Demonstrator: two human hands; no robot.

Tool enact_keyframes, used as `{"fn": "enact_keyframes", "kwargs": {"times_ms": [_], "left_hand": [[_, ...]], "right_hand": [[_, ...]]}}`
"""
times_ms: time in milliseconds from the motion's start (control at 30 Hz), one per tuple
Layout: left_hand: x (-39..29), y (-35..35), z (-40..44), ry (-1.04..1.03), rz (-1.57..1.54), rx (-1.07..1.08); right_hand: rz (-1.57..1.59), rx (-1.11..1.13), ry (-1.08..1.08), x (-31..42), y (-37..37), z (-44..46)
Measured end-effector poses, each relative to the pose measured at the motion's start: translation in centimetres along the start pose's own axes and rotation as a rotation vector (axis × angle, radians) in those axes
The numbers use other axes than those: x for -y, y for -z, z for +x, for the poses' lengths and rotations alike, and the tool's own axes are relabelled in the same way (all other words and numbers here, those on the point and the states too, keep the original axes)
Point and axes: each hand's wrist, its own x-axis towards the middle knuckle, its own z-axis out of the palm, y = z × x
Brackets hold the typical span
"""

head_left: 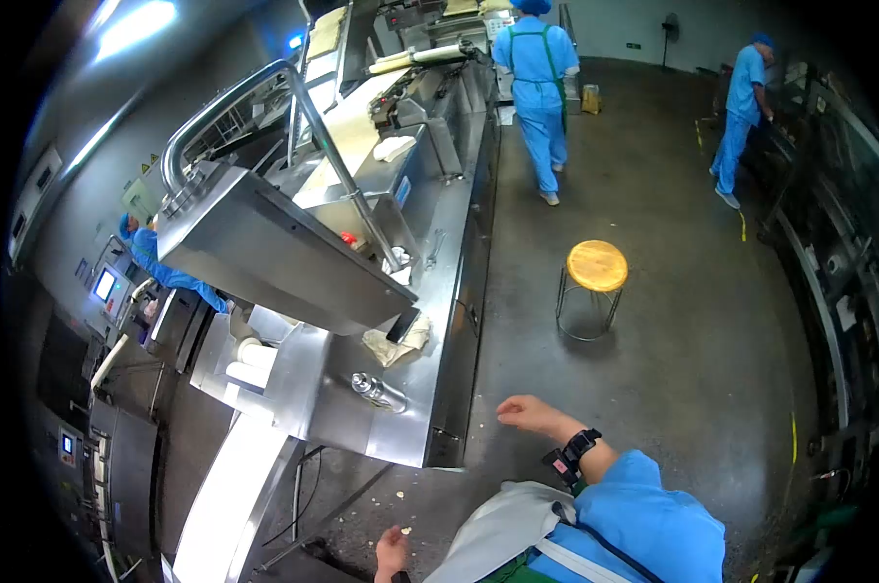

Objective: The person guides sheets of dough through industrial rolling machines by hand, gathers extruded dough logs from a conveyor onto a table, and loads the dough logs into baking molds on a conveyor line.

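Note:
My right hand (528, 413) hangs in the air over the floor, just off the front corner of a steel machine bench (347, 434). Its fingers are loosely stretched out and nothing is in them. Lower down, my left hand (392, 551) shows near the bottom edge, beside the white conveyor belt (227, 500); its fingers are loosely bent, and I see nothing held. On the bench, closest to my hands, lies a shiny metal cylinder (378, 392). Behind it a crumpled cream cloth (398, 340) lies under a tilted steel housing (274, 243).
A round wooden-topped stool (597, 266) stands on the grey floor to the right. One person in blue (536, 78) faces away further up the aisle; another (743, 107) stands by machinery at right. A third person (157, 257) is at far left. Dough sheet (352, 136) lies on the line.

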Motion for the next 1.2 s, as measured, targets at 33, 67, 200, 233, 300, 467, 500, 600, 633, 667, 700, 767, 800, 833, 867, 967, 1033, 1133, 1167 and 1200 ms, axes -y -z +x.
{"fn": "enact_keyframes", "kwargs": {"times_ms": [33, 67, 200, 233, 300, 467, 500, 600, 633, 667, 700, 767, 800, 833, 867, 967, 1033, 1133, 1167, 1200], "left_hand": [[-0.5, -0.8, 0.0, -0.030, -0.027, -0.005], [-1.0, -1.5, 0.0, -0.084, -0.084, -0.016], [2.5, -6.5, -3.1, -0.160, -0.331, -0.098], [3.4, -8.0, -4.0, -0.110, -0.275, -0.115], [4.1, -10.7, -5.8, -0.003, -0.104, -0.101], [3.3, -15.2, -7.1, 0.061, 0.077, -0.048], [3.1, -15.7, -7.2, 0.060, 0.105, -0.041], [2.1, -16.4, -6.9, 0.045, 0.185, -0.020], [1.9, -16.8, -6.7, 0.041, 0.205, -0.015], [1.4, -17.1, -6.6, 0.039, 0.218, -0.019], [1.2, -17.3, -6.6, 0.038, 0.226, -0.028], [0.6, -18.3, -6.3, 0.035, 0.235, -0.042], [0.3, -18.4, -6.1, 0.027, 0.232, -0.049], [-0.2, -18.7, -5.9, 0.018, 0.229, -0.053], [-0.6, -19.0, -5.7, 0.012, 0.209, -0.060], [-0.2, -21.4, -5.5, 0.024, 0.058, -0.128], [-0.2, -24.5, -4.4, 0.033, -0.200, -0.178], [-5.6, -27.1, -7.3, 0.060, -0.016, -0.114], [-11.8, -27.0, -10.6, 0.055, 0.136, -0.075], [-9.9, -29.2, -9.3, 0.090, 0.089, -0.041]], "right_hand": [[-0.001, -0.040, -0.019, -0.7, 0.6, -0.8], [0.000, -0.082, -0.039, -1.0, 1.2, -1.8], [-0.049, -0.060, -0.058, -1.9, 3.6, -5.7], [-0.082, -0.045, -0.021, -2.0, 4.5, -6.7], [-0.119, -0.046, 0.008, -2.1, 6.2, -9.2], [-0.250, -0.154, 0.011, -1.2, 10.5, -17.2], [-0.236, -0.182, 0.004, -1.8, 11.3, -18.0], [-0.122, -0.241, -0.129, -3.9, 13.7, -20.7], [-0.086, -0.256, -0.124, -4.1, 14.3, -21.1], [-0.057, -0.267, -0.116, -4.1, 14.9, -21.3], [-0.057, -0.277, -0.120, -4.3, 15.6, -21.4], [-0.176, -0.270, 0.012, -4.5, 17.1, -21.7], [-0.172, -0.279, 0.006, -4.4, 18.0, -22.2], [-0.138, -0.249, 0.019, -3.8, 19.1, -22.8], [-0.111, -0.201, 0.037, -3.2, 20.1, -23.1], [-0.136, -0.243, 0.033, -2.9, 24.9, -25.3], [-0.137, -0.332, 0.011, -2.0, 27.9, -28.0], [-0.077, -0.457, -0.020, -3.9, 32.2, -31.0], [-0.046, -0.496, -0.024, -4.5, 33.4, -31.7], [-0.057, -0.478, -0.020, -5.1, 34.6, -32.3]]}}
